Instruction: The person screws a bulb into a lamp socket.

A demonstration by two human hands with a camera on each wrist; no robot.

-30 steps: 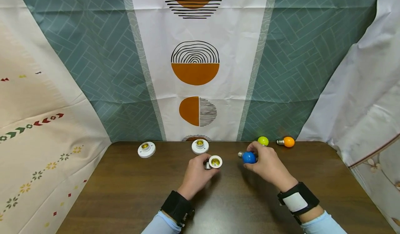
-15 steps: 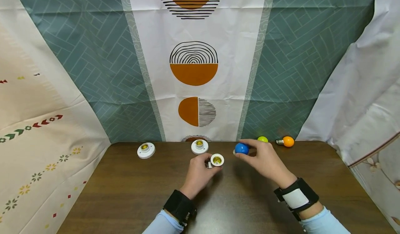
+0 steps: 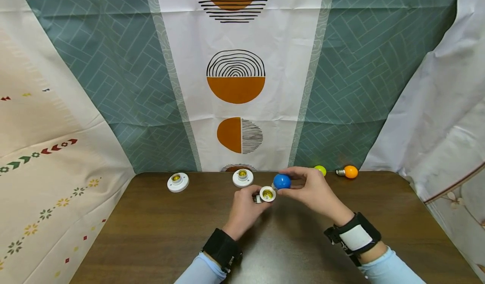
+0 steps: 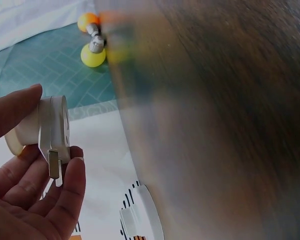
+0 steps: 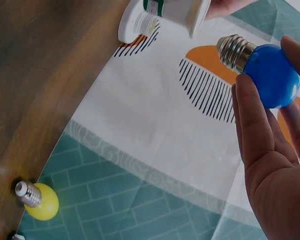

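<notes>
Pinch grip on both sides, from what I see on my feeds. Left hand [image 3: 245, 210] has a white plug-in socket [image 4: 52, 122] between thumb and fingers, its metal prongs [image 4: 53, 164] sticking out near the fingertips. On my head view the socket's round mouth faces the camera. Right hand [image 3: 312, 191] pinches a blue bulb [image 3: 282, 181] by the glass, thumb one side, fingers the other. Bulb is just beside the socket, on its right; right wrist view shows the threaded end bare, pointing toward the socket, with a gap between.

Rest of my head view: two round white lamp holders stand near the back edge of the brown table [image 3: 182, 242], one far left [image 3: 177, 182], one middle, just behind the left hand. Yellow-green bulb [image 3: 320, 170], partly hidden behind the right hand; orange bulb [image 3: 350, 172] lies right of it.
</notes>
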